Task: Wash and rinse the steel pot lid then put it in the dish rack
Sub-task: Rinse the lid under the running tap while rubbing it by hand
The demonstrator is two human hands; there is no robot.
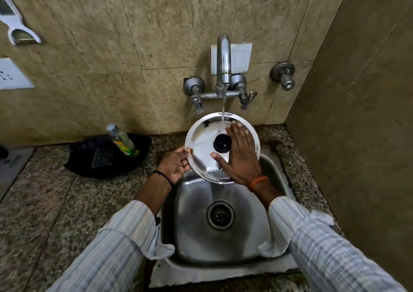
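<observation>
Dim, warm light, blurred, warped edges

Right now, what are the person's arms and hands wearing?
Both arms wear loose long sleeves of pale, whitish cloth with faint blue-grey stripes or checks, the cuffs pushed back from the wrists. The left hand is bare, with a thin black thread band round its wrist. The right hand is bare too, with an orange thread band at its wrist. No gloves, rings or watch show.

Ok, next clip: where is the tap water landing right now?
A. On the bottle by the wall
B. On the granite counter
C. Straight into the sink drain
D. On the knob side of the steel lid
D: the stream from the tap hits the steel lid just above its black knob, beside the fingers of the right hand, while the left hand grips the lid's rim.
</observation>
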